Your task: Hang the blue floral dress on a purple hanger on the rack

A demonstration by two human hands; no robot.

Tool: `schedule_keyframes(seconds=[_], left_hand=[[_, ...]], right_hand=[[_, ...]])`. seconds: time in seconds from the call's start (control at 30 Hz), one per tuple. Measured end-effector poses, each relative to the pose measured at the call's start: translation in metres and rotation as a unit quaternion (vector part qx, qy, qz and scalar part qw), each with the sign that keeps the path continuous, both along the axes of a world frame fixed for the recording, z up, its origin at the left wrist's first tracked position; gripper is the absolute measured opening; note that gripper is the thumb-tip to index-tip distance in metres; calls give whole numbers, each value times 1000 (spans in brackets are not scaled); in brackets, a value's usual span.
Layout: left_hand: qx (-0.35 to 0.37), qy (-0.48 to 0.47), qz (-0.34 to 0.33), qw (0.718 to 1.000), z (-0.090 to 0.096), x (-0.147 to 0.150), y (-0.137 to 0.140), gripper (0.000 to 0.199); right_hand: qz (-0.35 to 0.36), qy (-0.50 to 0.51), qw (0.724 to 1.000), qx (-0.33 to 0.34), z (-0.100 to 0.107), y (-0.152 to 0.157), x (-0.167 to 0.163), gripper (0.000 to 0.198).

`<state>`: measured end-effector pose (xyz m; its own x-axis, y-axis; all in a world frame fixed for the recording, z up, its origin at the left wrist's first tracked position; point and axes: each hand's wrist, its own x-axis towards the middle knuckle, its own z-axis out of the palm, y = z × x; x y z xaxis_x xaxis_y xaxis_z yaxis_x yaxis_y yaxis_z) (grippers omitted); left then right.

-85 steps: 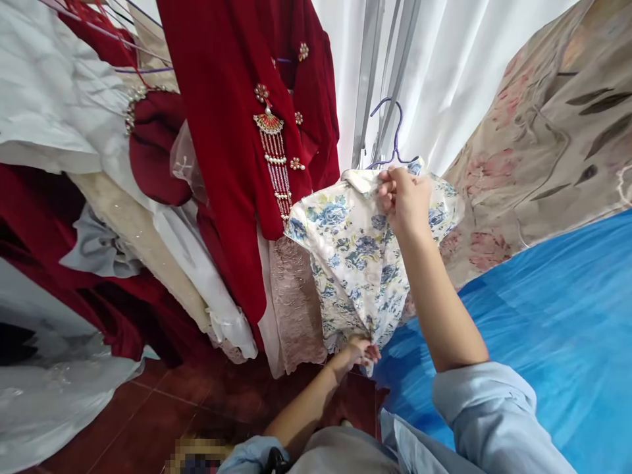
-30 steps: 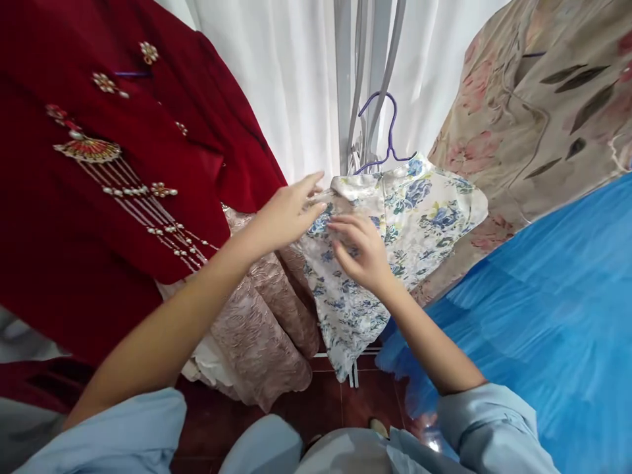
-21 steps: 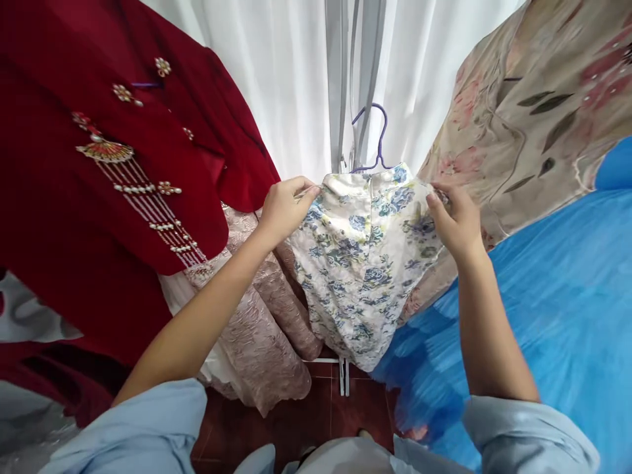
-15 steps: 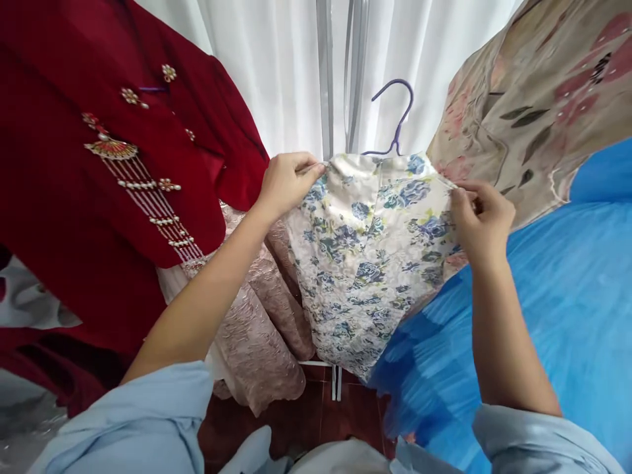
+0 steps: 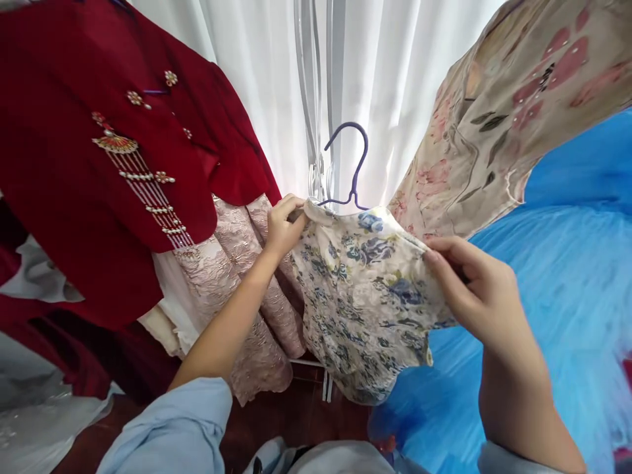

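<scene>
A sleeveless-looking white top with blue flowers hangs on a purple hanger, whose hook sticks up free above the neckline. My left hand pinches the top's left shoulder edge between thumb and fingers. At the opposite shoulder, my right hand pinches the cloth edge, its fingers partly hidden behind the thumb. The fabric is spread between both hands, and its lower edge hangs loose.
A dark red jacket with beaded ornaments hangs on the left over a pink textured skirt. On the right are a beige floral garment and blue tulle. Behind stand a white curtain and a metal rack post.
The top and hanger have shifted down and slightly left in view. My right hand has come closer to the camera, and the garment now slants downward to the right.
</scene>
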<state>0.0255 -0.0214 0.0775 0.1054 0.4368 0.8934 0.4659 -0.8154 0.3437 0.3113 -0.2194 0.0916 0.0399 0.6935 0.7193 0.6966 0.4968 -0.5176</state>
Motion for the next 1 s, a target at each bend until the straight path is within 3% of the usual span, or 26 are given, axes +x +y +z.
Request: schedule_keyframes(seconds=[0.1, 0.27, 0.5, 0.6, 0.7, 0.83, 0.93, 1.0], left_hand=[[24, -7, 16, 1000, 3, -1, -17, 9], [33, -4, 47, 998, 31, -6, -24, 14], [63, 75, 16, 995, 92, 1, 16, 18], [52, 78, 23, 995, 103, -2, 34, 18], [34, 58, 44, 997, 93, -21, 45, 16], [20, 57, 72, 996, 61, -50, 47, 20], [29, 84, 75, 993, 45, -56, 46, 36], [43, 108, 76, 990, 43, -52, 43, 47]], right_hand=[[-33, -14, 997, 67, -3, 48, 12, 23], [-39, 26, 988, 144, 0, 122, 15, 24], [-59, 109, 976, 181, -4, 159, 10, 20], [-33, 125, 980, 148, 0, 171, 1, 18], [6, 88, 991, 97, 8, 175, -12, 18], [-6, 4, 999, 43, 10, 163, -25, 20], [-66, -12, 992, 110, 11, 151, -41, 23], [-63, -50, 980, 182, 16, 148, -57, 31]])
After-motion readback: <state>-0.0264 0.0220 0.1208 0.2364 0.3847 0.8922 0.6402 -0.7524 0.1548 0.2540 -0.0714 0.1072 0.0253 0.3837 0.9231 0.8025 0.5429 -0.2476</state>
